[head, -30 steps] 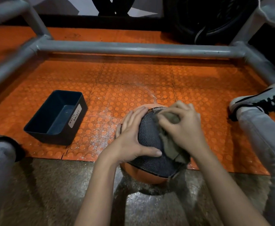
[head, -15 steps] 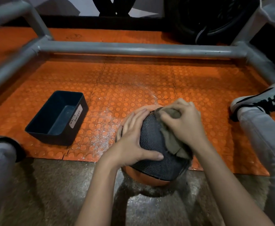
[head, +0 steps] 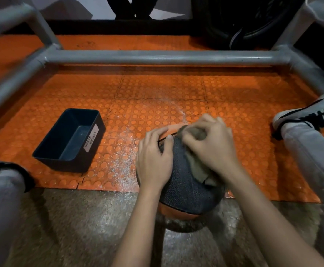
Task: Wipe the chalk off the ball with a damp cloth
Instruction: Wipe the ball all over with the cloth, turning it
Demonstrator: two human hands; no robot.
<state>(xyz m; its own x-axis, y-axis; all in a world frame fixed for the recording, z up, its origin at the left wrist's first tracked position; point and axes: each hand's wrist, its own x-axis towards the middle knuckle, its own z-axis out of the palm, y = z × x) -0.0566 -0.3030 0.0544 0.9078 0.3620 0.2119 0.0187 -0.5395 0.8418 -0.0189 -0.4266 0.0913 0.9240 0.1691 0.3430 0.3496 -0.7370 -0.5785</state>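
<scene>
Gripping a bunched olive-green damp cloth (head: 197,171), the right hand (head: 213,143) presses it onto the upper right of a round ball of dark pebbled rubber with orange panels (head: 186,191). The fingers are closed round the wad, and a loose tail of fabric hangs down the ball's flank. The left hand (head: 153,162) cups the ball's left side, fingers curved over the top to the black seam.

The ball sits low between the person's legs, straddling the near edge of the orange studded rubber mat (head: 157,89) and the speckled concrete floor (head: 80,228).

That seat is the likely trouble: a hard stroke could roll the ball off the mat's lip if the left hand slackens. White chalk dust (head: 122,166) lies scattered on the mat just beside the ball. A roll that way, or a trailing cloth tail, could pick the powder up again. A cloth that is too wet may also smear chalk into the pebbling rather than lift it.

The dark panel faces up, matte and finely grained, with no plain white patches on it. Orange shows as a band underneath and a sliver at the top. Any chalk under the hands or cloth is hidden.
</scene>
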